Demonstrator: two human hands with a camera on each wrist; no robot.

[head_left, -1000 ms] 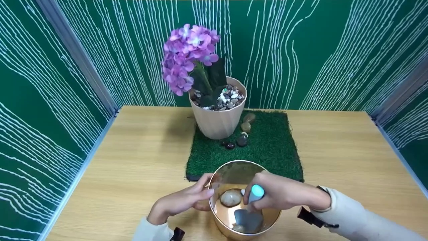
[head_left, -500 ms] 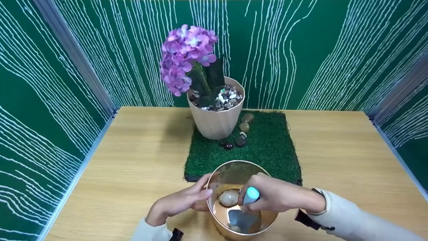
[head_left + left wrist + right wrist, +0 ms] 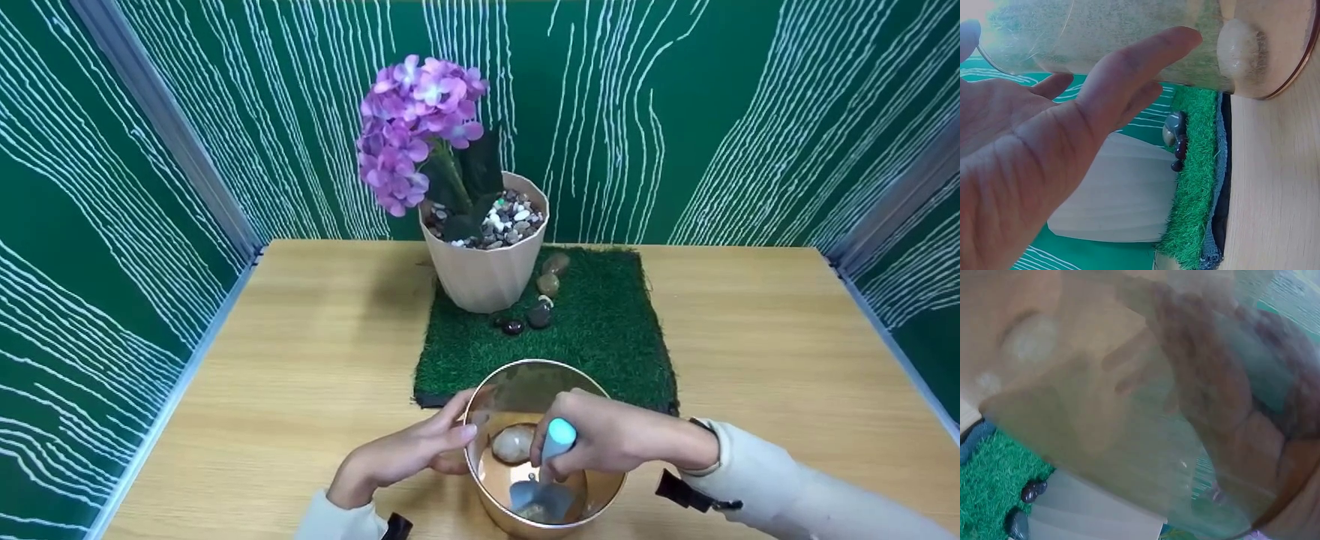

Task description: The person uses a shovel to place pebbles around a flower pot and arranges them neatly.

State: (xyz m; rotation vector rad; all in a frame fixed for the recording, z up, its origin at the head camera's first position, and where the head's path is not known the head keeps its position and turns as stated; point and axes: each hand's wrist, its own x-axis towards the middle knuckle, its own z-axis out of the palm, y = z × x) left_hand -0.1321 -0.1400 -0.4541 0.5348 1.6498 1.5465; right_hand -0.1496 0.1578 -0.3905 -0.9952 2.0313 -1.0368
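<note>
The right hand (image 3: 592, 435) reaches into the container's mouth, fingers wrapped firmly around the turquoise handle (image 3: 559, 437) of a small trowel. Below that fist, the trowel's blue-grey blade (image 3: 546, 501) sits low inside the container. The left hand (image 3: 416, 448) is spread, long fingers resting along the container's outer wall on its own side, thumb by the rim.

Between the two hands is the container (image 3: 511, 390), a clear, amber-tinted cylinder with its mouth facing up. Inside, just left of the right hand, lies a smooth pale stone (image 3: 512, 444).

Directly beyond both hands, a square of artificial grass (image 3: 600, 330) covers part of the wooden table (image 3: 322, 322). Farther from the hands, a ribbed beige pot (image 3: 484, 279) holds mixed pebbles (image 3: 517, 219) and a purple hydrangea (image 3: 424, 124). Beside the pot, polished brown stones (image 3: 548, 283) and dark stones (image 3: 539, 314) rest on the grass. Farthest out stand green panels (image 3: 585, 112) with wavy white lines.
</note>
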